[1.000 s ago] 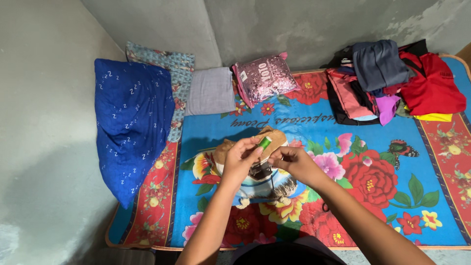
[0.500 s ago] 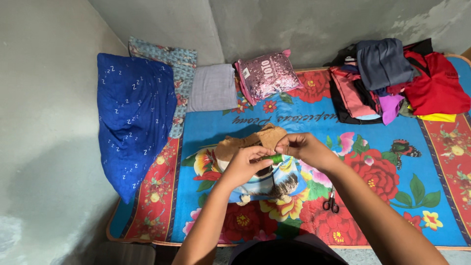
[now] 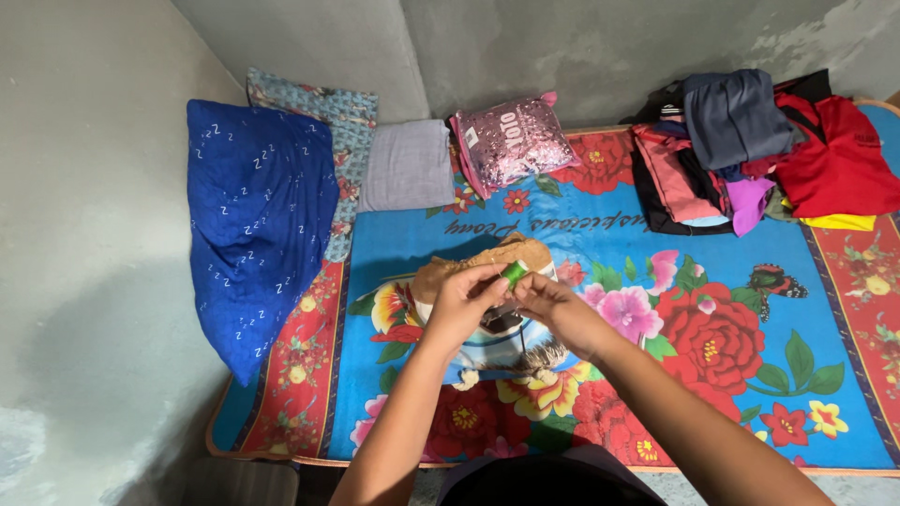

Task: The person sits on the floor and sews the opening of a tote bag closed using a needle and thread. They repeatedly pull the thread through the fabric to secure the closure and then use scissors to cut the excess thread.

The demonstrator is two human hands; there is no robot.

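My left hand (image 3: 461, 302) pinches a small green spool-like cylinder (image 3: 513, 273) between thumb and fingertips, holding it up above the middle of the flower-printed blue and red mat (image 3: 712, 281). My right hand (image 3: 553, 305) meets it from the other side, fingers narrowed to a pinch just beside the cylinder's lower end; I cannot tell what, if anything, they grip. Directly under both hands lies a brown fabric piece (image 3: 487, 260) on the mat, partly hidden by my fingers.

Toward the mat's far edge, a shiny pink sequinned packet (image 3: 511, 141) with a small white label at its left corner lies tilted. Just left of it sits a folded grey cloth (image 3: 406, 166), then a patterned blue cushion (image 3: 323, 112) and a dark blue pillow (image 3: 253, 215) over the left edge. At the far right corner is a heap of clothes (image 3: 759, 150), red, grey, pink, purple and yellow.
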